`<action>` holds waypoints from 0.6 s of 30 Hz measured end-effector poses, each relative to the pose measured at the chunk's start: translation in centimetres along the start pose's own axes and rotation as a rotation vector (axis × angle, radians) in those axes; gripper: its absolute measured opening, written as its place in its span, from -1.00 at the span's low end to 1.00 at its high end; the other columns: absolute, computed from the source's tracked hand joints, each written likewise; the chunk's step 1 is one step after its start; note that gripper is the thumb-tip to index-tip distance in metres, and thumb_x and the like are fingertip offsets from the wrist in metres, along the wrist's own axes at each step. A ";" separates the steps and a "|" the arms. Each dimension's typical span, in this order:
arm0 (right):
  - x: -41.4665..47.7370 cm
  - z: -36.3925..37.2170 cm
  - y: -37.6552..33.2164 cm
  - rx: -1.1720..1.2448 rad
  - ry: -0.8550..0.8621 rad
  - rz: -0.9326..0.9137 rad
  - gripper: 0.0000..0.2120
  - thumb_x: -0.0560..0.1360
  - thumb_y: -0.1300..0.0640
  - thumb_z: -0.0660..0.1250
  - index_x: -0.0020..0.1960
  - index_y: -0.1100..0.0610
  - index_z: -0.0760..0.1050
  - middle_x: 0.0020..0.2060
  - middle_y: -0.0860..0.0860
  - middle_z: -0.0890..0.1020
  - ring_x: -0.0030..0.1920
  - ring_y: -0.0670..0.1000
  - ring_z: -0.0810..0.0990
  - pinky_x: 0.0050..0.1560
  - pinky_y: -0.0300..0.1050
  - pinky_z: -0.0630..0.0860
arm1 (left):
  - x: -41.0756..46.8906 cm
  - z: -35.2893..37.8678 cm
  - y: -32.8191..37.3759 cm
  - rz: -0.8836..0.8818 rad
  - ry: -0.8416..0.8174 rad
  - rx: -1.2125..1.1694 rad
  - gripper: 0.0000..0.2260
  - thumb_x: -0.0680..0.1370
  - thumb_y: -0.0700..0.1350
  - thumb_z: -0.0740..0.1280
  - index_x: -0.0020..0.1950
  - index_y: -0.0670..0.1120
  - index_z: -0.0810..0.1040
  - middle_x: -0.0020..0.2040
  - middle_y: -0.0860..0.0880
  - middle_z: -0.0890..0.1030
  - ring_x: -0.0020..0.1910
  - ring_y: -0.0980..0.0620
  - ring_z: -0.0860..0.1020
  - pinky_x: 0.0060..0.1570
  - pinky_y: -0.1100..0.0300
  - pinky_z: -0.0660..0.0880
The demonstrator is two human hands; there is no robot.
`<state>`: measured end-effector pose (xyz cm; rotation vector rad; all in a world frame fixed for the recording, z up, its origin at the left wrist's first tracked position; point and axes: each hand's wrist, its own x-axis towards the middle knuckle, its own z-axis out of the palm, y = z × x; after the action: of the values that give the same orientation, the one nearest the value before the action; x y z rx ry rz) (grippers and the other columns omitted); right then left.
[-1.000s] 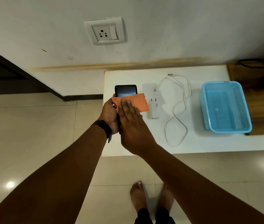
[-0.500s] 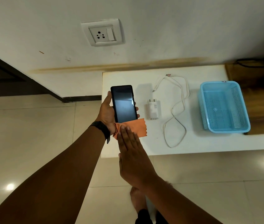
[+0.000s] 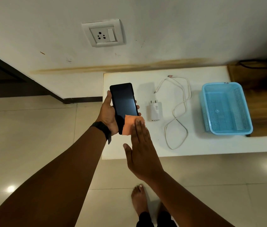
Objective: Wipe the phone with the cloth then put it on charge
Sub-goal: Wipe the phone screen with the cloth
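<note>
My left hand [image 3: 107,113] grips a black phone [image 3: 123,102] upright by its sides, screen facing me, above the left end of the white table [image 3: 195,145]. My right hand [image 3: 141,149] is flat, fingers straight, pressing an orange cloth [image 3: 130,124] against the lower part of the screen. On the table to the right lie a white charger plug [image 3: 154,111] and a looped white cable [image 3: 179,110], separate from each other. A white wall socket with a switch [image 3: 103,33] is on the wall above.
A light blue plastic basket [image 3: 226,108] stands at the right end of the table. Behind it is a wooden surface [image 3: 257,82] with dark cables. Beige floor tiles and my bare feet [image 3: 140,200] are below; a dark doorway is at left.
The cloth under my right hand went from the upper screen down past the phone's bottom, then back up onto the lower screen. The phone stays held in my left hand.
</note>
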<state>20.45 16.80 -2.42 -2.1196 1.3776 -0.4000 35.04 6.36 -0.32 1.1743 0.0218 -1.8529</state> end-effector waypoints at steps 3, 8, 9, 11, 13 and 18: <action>1.7 -0.5 0.0 0.017 0.009 0.003 -0.37 0.64 -0.10 -0.06 0.56 0.25 -0.06 0.57 0.14 -0.06 0.57 0.06 -0.16 0.54 0.11 0.05 | -0.3 0.2 -0.1 -0.013 0.023 0.010 -0.23 0.49 0.45 0.10 0.35 -0.15 0.55 0.20 -0.16 0.60 0.16 -0.16 0.57 0.29 -0.09 0.46; 4.8 -1.5 0.2 -0.001 0.022 -0.021 -0.38 0.63 -0.06 -0.08 0.56 0.28 -0.09 0.57 0.19 -0.07 0.57 0.09 -0.16 0.55 0.10 -0.02 | -0.8 0.3 -0.2 -0.035 0.042 0.110 -0.22 0.49 0.47 0.05 0.37 -0.11 0.52 0.32 -0.19 0.57 0.33 -0.19 0.52 0.40 -0.05 0.37; 5.5 -1.8 0.2 -0.007 0.031 -0.031 -0.38 0.63 -0.05 -0.07 0.56 0.29 -0.09 0.56 0.20 -0.07 0.57 0.10 -0.16 0.56 0.08 -0.04 | -1.0 0.5 -0.2 -0.034 0.046 0.123 -0.22 0.49 0.47 0.04 0.38 -0.10 0.52 0.32 -0.20 0.57 0.33 -0.19 0.52 0.40 -0.02 0.37; 6.9 -2.3 0.3 -0.032 0.042 -0.047 -0.37 0.62 -0.03 -0.07 0.55 0.30 -0.08 0.56 0.22 -0.05 0.57 0.12 -0.14 0.56 0.05 -0.08 | -1.1 0.8 -0.3 -0.021 0.056 0.123 -0.24 0.51 0.46 0.02 0.38 -0.09 0.51 0.32 -0.19 0.57 0.30 -0.17 0.55 0.33 0.02 0.44; 8.4 -2.7 0.1 -0.065 0.036 -0.041 -0.35 0.60 -0.05 -0.10 0.56 0.29 -0.10 0.56 0.22 -0.06 0.57 0.12 -0.14 0.56 0.01 -0.12 | -1.1 1.1 -0.3 -0.004 0.083 0.132 -0.28 0.53 0.44 0.00 0.34 -0.05 0.55 0.29 -0.15 0.60 0.25 -0.12 0.59 0.21 0.05 0.51; 10.6 -3.3 -0.7 -0.109 0.031 -0.018 -0.36 0.55 -0.01 -0.13 0.56 0.26 -0.09 0.56 0.20 -0.04 0.57 0.14 -0.12 0.56 0.04 -0.15 | -1.4 1.4 -0.2 -0.013 0.081 0.171 -0.33 0.52 0.45 0.02 0.31 0.02 0.58 0.24 -0.10 0.65 0.24 -0.11 0.59 0.24 -0.01 0.48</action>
<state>23.73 6.41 -0.02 -2.2240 1.4283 -0.3743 34.08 6.80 1.43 1.3687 -0.0855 -1.8461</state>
